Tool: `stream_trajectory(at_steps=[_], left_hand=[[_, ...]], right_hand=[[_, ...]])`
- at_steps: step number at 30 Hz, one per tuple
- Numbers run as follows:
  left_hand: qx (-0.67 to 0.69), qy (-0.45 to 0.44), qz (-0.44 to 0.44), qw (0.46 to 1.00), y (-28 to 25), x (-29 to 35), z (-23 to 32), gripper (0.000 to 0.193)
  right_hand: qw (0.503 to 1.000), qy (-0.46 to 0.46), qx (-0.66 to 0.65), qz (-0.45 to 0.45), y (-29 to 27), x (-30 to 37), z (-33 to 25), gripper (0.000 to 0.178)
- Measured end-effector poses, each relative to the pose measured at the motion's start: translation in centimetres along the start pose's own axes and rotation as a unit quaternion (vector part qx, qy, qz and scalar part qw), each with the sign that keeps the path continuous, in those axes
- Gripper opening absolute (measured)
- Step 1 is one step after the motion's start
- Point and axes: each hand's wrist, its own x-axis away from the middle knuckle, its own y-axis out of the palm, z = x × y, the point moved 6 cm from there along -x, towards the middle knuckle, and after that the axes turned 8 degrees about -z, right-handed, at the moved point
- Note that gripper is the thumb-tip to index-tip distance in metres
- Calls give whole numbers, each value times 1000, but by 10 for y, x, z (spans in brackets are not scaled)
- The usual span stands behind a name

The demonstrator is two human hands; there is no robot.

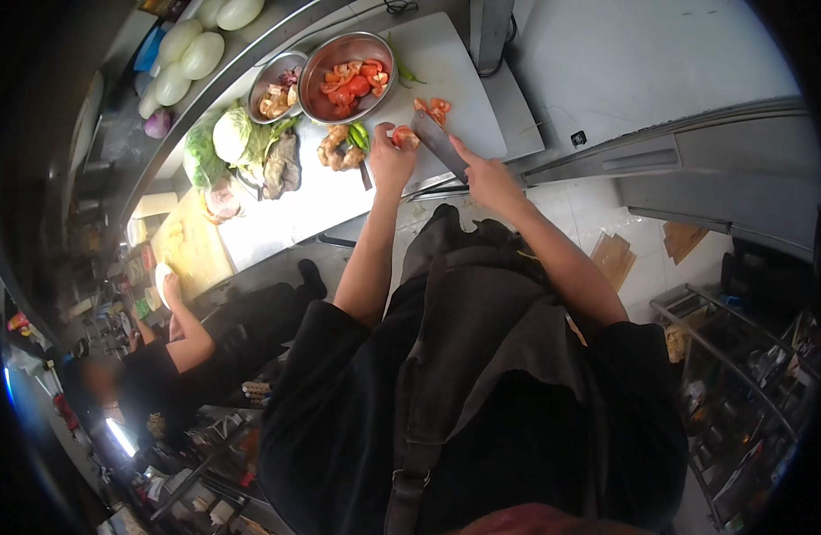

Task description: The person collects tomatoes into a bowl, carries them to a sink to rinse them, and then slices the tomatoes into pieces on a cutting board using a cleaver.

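My left hand (392, 163) is closed on a cut tomato (405, 137) at the near edge of the white cutting board (477, 116). In my right hand (490, 181) is a cleaver (441, 148), its broad dark blade slanting up and left beside the tomato. Just past the blade lie several tomato pieces (434, 109) on the board. A steel bowl (310, 58) full of cut tomatoes (348, 87) stands behind my left hand. Green chillies (408, 76) rest on the board to the right of that bowl.
Left of the board are ginger (337, 150), green peppers (358, 135), a smaller steel bowl (259, 82) of chopped food and cabbages (238, 138). Another person (183, 348) works at a yellowish board (193, 245). Peeled pale vegetables (202, 57) sit on a shelf. Cardboard (614, 259) lies on the floor.
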Motion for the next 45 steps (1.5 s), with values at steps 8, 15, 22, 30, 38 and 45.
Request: stream_trajectory(at_steps=[8,15,22,30,38,45], left_hand=[[57,0,-27,998,4,8,-2,28],[70,-14,17,997,3,16,2,27],[71,-73,-10,995,-12,17,-12,26],[43,-12,15,999,3,14,-7,27],[79,-47,-24,996,2,3,-34,25],[81,-76,-39,993,1,-1,-31,26]], right_hand=[[999,28,-23,-3,-27,-20,-42,86],[999,26,34,-24,3,-12,-35,93],[1000,-16,8,20,-3,-7,-5,89],[999,23,22,-28,-1,-21,-41,92],[993,-91,17,79,-5,-3,-13,94],[989,-22,139,-52,-16,-8,-42,96]])
